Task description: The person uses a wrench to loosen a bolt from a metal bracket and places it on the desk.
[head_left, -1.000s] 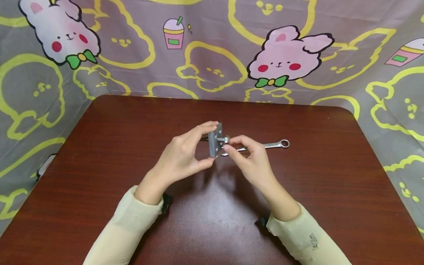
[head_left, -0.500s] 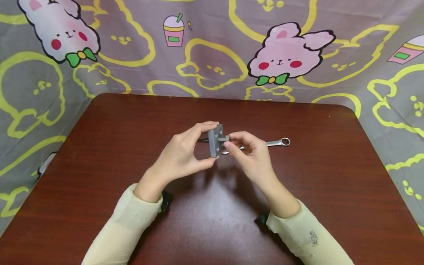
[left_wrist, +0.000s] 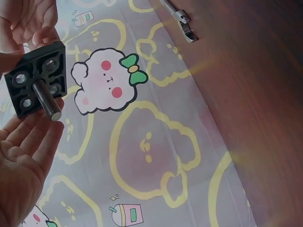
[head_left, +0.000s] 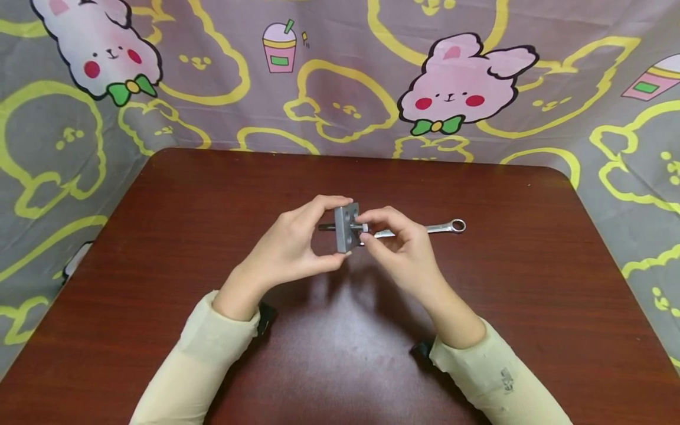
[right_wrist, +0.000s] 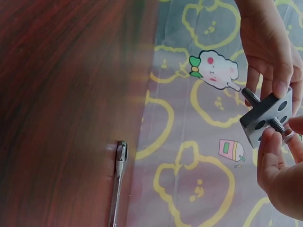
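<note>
In the head view my left hand [head_left: 297, 242] holds a grey square plate [head_left: 340, 230] upright by its top and bottom edges, between fingers and thumb. The plate has several round holes, plain in the left wrist view. A bolt [left_wrist: 47, 101] passes through its middle, the threaded shank sticking out on the left side. On the plate's right side, the thumb and fingers of my right hand [head_left: 398, 242] pinch the bolt near its head, partly covering it. Behind that hand, a silver combination wrench [head_left: 441, 228] lies on the table, its ring end to the right.
The dark red-brown table [head_left: 212, 183] stretches out around both hands. A patterned cloth [head_left: 340, 77] hangs along its back and sides. Black wrist straps [head_left: 267, 317] show below the sleeve cuffs.
The right index finger has shifted left over the bolt, closer to the plate. More of the shank shows on the plate's left side than a second ago. The wrench stays put.
</note>
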`<state>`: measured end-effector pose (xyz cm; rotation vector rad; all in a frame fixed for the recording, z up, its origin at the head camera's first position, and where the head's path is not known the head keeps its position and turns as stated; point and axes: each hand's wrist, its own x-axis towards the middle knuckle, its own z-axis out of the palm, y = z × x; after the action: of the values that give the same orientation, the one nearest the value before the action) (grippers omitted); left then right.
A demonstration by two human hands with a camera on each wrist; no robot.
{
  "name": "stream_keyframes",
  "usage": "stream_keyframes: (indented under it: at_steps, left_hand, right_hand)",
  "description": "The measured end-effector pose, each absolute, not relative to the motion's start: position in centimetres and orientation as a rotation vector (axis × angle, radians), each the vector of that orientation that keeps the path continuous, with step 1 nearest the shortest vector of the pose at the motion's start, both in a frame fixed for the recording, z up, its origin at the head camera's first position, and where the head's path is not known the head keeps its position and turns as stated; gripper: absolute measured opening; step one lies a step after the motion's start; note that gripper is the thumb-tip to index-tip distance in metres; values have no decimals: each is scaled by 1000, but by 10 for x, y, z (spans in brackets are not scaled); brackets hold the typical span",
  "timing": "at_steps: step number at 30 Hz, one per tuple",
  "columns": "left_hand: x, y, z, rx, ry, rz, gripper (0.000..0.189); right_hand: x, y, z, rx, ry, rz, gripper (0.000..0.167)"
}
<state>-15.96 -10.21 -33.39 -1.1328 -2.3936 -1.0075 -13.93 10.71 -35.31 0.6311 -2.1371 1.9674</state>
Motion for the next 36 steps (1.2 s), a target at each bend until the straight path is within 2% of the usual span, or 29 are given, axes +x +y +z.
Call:
stream_keyframes:
  at_steps: [7, 17, 36]
  left_hand:
    - [-158, -102, -333, -1120, -2425, -972, 68]
    - [-159, -101, -334, -1117, -2506, -973, 69]
    - [-160, -103, -339, -1080, -2535, -935, 70]
  right_hand:
    - [-138, 106, -355, 663, -2104, 1882, 20]
    - [-136, 107, -354, 665, -2116, 1868, 32]
    - [-132, 115, -356, 679, -2071, 1856, 26]
